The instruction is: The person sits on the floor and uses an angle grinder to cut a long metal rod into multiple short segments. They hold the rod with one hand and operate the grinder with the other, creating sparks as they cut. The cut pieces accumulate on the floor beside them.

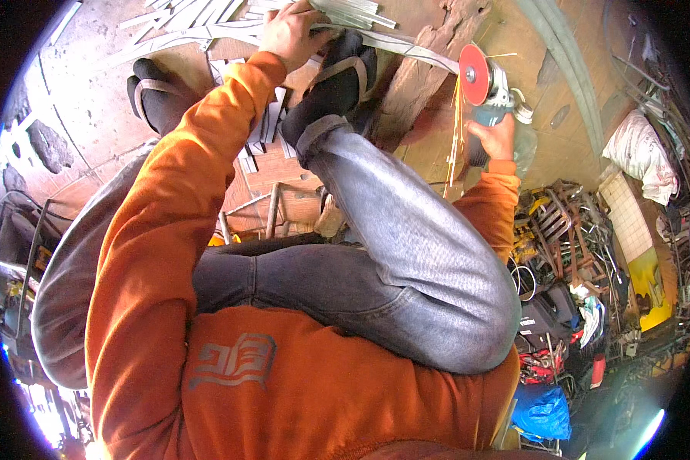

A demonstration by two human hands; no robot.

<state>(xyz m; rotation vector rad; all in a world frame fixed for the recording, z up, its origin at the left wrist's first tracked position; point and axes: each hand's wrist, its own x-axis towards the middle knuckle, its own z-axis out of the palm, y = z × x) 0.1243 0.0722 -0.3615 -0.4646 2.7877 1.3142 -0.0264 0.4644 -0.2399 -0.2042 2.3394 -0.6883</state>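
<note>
My right hand (495, 138) is wrapped round the body of an angle grinder (492, 112) at the upper right. Its red disc (474, 74) meets the right end of a long, curved metal strip (406, 47), and sparks (455, 126) stream down from the contact. Farther left, my left hand (290, 32) is closed on the same strip, near my right foot. Part of the strip passes under the fingers, so their exact grip is hidden. Beneath the strip's right part lies a rough wooden block (429, 73).
Cut metal pieces (195, 17) lie scattered past my feet. A long curved grey strip (563, 61) rests on the floor at the far right. Tools and scrap metal (563, 230) crowd the right side, near a white sack (642, 157) and a blue plastic bag (543, 412).
</note>
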